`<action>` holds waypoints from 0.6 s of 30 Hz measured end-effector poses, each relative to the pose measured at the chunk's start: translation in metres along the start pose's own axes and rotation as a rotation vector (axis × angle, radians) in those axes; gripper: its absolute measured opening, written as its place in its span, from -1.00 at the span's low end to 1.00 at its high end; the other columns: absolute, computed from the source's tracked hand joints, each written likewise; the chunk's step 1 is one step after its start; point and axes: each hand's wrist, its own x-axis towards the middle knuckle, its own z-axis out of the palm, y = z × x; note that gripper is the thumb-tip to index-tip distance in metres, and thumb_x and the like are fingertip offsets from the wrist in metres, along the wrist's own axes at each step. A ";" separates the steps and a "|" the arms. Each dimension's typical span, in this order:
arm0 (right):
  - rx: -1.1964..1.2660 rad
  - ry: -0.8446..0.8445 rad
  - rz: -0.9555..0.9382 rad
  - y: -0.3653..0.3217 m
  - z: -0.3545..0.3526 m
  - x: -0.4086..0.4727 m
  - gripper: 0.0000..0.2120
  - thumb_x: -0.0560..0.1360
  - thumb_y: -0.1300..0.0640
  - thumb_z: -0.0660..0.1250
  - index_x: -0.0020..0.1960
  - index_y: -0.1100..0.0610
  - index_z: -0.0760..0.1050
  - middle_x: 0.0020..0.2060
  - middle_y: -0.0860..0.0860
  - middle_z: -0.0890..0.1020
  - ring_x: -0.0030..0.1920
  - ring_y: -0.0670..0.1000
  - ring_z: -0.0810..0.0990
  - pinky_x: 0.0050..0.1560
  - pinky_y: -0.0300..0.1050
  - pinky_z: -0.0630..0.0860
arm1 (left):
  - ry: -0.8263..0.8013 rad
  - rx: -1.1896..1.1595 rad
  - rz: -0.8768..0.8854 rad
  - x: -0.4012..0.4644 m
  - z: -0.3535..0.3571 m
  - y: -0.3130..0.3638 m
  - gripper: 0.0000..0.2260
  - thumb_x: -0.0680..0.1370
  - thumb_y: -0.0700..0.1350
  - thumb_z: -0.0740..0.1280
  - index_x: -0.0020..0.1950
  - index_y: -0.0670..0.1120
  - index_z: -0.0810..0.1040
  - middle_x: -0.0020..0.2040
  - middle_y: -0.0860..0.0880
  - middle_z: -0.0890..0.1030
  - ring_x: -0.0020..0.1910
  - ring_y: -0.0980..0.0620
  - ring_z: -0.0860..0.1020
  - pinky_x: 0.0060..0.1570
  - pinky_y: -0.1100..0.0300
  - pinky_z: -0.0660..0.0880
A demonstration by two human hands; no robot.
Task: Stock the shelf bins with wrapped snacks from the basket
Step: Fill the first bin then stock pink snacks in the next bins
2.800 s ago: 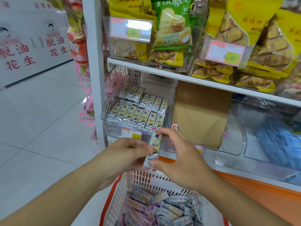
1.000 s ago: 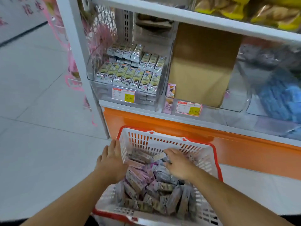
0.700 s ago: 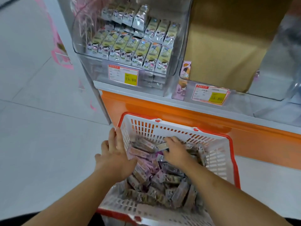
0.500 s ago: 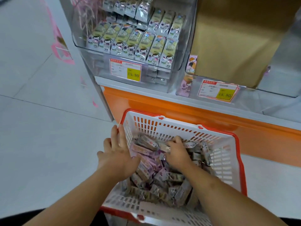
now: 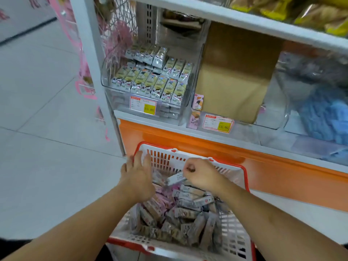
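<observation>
A white basket with a red rim (image 5: 190, 156) stands below the shelf, holding several wrapped snacks (image 5: 180, 210). My right hand (image 5: 201, 174) is raised above the pile and grips one wrapped snack bar (image 5: 176, 178), which sticks out to its left. My left hand (image 5: 136, 174) hovers at the basket's left side with fingers straight, holding nothing. On the shelf above, a clear bin (image 5: 145, 102) holds rows of green-and-white snack packs (image 5: 150, 81). The clear bin (image 5: 243, 126) to its right holds a pink pack (image 5: 197, 102) at its left front corner.
A brown cardboard box (image 5: 235, 76) stands in the middle bin. Blue wrapped goods (image 5: 323, 117) fill a bin at right. An orange base panel (image 5: 263, 164) runs under the shelf. Pink netting (image 5: 82, 72) hangs beside the white upright (image 5: 90, 53). Pale tiled floor lies at left.
My right hand has lifted out of the pile with one snack bar. My left hand has moved up toward the basket's far-left corner. The view has tilted back up to the shelf.
</observation>
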 end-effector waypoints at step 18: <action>0.236 0.288 -0.375 -0.081 -0.113 -0.097 -0.57 0.53 0.08 0.50 0.30 -0.15 0.42 0.27 -0.16 0.49 0.25 -0.17 0.52 0.15 -0.08 0.58 | -0.182 -0.980 0.282 -0.065 -0.139 0.038 -0.71 0.53 -0.03 0.55 -0.01 -0.26 0.66 -0.07 -0.29 0.66 -0.13 -0.05 0.63 -0.04 0.04 0.68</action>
